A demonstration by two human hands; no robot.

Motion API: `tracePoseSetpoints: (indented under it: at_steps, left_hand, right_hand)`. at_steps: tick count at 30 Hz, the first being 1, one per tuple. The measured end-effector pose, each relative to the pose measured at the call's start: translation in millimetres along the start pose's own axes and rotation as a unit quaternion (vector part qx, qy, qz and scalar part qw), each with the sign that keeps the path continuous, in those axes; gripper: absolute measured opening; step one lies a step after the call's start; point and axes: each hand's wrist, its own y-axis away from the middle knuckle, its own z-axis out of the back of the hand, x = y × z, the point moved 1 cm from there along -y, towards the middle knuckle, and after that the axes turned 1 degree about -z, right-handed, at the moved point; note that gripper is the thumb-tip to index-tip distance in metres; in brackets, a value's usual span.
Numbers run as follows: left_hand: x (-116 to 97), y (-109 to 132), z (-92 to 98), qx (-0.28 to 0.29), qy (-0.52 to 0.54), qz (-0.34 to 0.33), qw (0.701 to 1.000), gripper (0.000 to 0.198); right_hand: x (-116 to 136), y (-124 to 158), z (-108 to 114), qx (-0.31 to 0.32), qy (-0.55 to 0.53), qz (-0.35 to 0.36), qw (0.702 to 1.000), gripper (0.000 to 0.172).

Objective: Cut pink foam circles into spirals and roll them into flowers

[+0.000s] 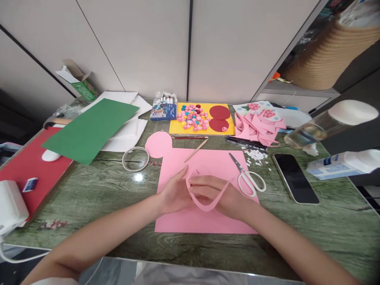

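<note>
A thin, curved strip of pink paper [207, 207] loops around between my hands, above a large pink sheet [204, 223]. My left hand [175, 192] is closed on the strip's left side, thumb pointing up. From the right, my right hand [227, 196] reaches in, its fingers bent against the strip close to the left fingertips. Some fingertips are hidden behind the paper and the other hand. White-handled scissors [250, 182] lie with blades apart on the sheet's right side. A wooden stick [196, 150] rests across its top edge, near a pink paper circle [158, 144].
A ring [135, 159] lies to the left, with green paper [92, 130] and red paper [18, 166] beyond. Behind are a yellow sheet [175, 127] bearing small paper balls, and pink scraps [258, 128]. A phone [295, 178], a carton [335, 165] and a bottle [308, 132] stand right.
</note>
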Motion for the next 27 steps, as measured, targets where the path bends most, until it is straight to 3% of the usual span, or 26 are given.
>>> tracePoseSetpoints:
  at_steps: [4,8,13,15,18,21,23,27]
  left_hand:
    - [5,-1,6.1,-0.038,0.028,-0.030,0.998,0.045]
    - [4,0,6.4,0.026,0.019,-0.043,0.999,0.055]
    - [3,-1,10.5,0.038,-0.032,-0.086,0.995,0.037]
    - [1,-3,11.6,0.028,-0.036,-0.116,0.992,0.036]
    - [-1,-5,11.5,0.011,-0.033,-0.123,0.992,0.036]
    - [-2,-6,10.2,0.007,-0.027,-0.134,0.991,0.037]
    - [-3,-5,9.6,0.012,-0.025,-0.139,0.990,0.038]
    - [-2,-5,10.0,0.033,-0.044,-0.126,0.990,0.039]
  right_hand:
    - [12,-4,3,0.095,0.037,0.016,0.995,0.047]
    - [29,-7,24,0.189,0.013,-0.028,0.981,0.062]
    - [39,-4,58,0.260,-0.058,-0.096,0.959,0.055]
    - [34,-2,71,0.262,-0.079,-0.125,0.954,0.047]
    - [15,1,84,0.203,-0.090,-0.229,0.948,0.023]
    - [-12,5,82,0.109,-0.114,-0.381,0.911,0.038]
    - [-26,8,73,0.092,-0.173,-0.441,0.876,0.041]
    - [-39,6,47,0.120,-0.272,-0.408,0.863,0.043]
